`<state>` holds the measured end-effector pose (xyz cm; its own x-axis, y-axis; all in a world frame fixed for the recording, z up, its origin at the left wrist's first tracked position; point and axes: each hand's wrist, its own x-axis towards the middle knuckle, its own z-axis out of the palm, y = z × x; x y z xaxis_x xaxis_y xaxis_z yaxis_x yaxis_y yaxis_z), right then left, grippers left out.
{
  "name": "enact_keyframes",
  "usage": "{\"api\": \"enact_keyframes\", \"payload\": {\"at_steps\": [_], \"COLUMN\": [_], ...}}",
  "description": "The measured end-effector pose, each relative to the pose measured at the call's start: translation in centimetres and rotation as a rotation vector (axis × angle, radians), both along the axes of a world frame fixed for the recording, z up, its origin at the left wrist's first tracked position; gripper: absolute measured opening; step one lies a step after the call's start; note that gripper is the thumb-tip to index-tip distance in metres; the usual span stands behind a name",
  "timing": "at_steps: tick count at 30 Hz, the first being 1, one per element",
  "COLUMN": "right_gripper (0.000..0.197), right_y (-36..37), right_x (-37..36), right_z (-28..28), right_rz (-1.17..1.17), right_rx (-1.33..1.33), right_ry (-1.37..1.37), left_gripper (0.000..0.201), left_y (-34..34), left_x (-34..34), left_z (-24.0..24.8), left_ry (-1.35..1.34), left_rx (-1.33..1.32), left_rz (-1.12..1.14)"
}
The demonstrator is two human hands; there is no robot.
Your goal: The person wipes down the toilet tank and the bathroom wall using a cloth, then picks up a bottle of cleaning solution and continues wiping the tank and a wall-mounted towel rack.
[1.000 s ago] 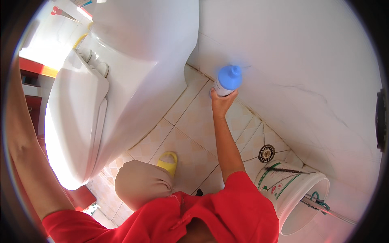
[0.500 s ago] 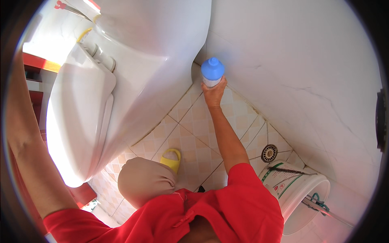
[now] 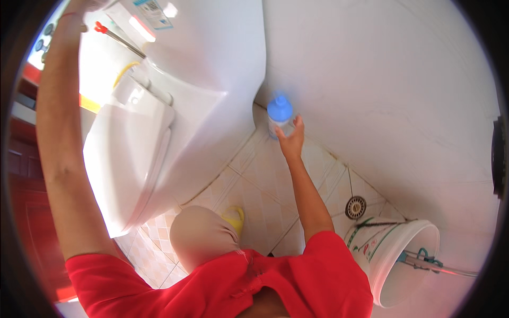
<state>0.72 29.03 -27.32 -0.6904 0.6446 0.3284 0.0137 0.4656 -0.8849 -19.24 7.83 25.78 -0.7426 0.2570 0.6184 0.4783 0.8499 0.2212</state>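
Observation:
A white bottle with a blue top (image 3: 280,109) stands on the tiled floor, in the corner between the white toilet (image 3: 196,106) and the wall. Right beside it, on its near side, is my right hand (image 3: 293,139), open, thumb and fingers apart; whether a fingertip still touches the bottle I cannot tell. My left arm reaches up along the left side past the toilet. At the upper left edge my left hand (image 3: 89,5) is by the toilet tank, partly cut off and washed out by glare, so its fingers do not show clearly.
A white bucket (image 3: 379,265) lies on its side at the lower right, a metal rod (image 3: 445,270) at its mouth. Near it is a round floor drain (image 3: 355,207). A red-tipped metal stick (image 3: 119,40) leans behind the toilet. A yellow slipper (image 3: 235,218) shows beside my knee.
My right hand has loosened from the bottle and drawn back slightly toward me. My left arm has swung up, bringing the hand into view by the tank. The view has shifted slightly.

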Motion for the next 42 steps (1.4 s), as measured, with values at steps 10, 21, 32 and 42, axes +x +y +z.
{"api": "enact_keyframes", "payload": {"at_steps": [10,21,32,42], "right_gripper": [0.049,0.042,0.040,0.041], "right_y": [5.6,8.9,10.0,16.0], "right_x": [6.0,11.7,14.0,15.3], "right_z": [14.3,21.6,22.6,18.7], "right_rz": [-0.260,-0.533,-0.726,-1.033], "right_rx": [-0.244,-0.128,-0.054,0.379], "right_ry": [0.522,0.693,0.613,0.317], "left_gripper": [0.059,0.039,0.048,0.052], "left_y": [0.0,6.8,6.0,1.0], "left_x": [1.1,8.4,5.0,-7.1], "left_z": [-0.7,-2.6,1.5,2.0], "left_ry": [-0.006,0.274,-0.246,-0.356], "left_rx": [-0.182,-0.450,-0.406,-0.412], "left_rz": [-0.120,-0.646,-0.216,-0.026]}}
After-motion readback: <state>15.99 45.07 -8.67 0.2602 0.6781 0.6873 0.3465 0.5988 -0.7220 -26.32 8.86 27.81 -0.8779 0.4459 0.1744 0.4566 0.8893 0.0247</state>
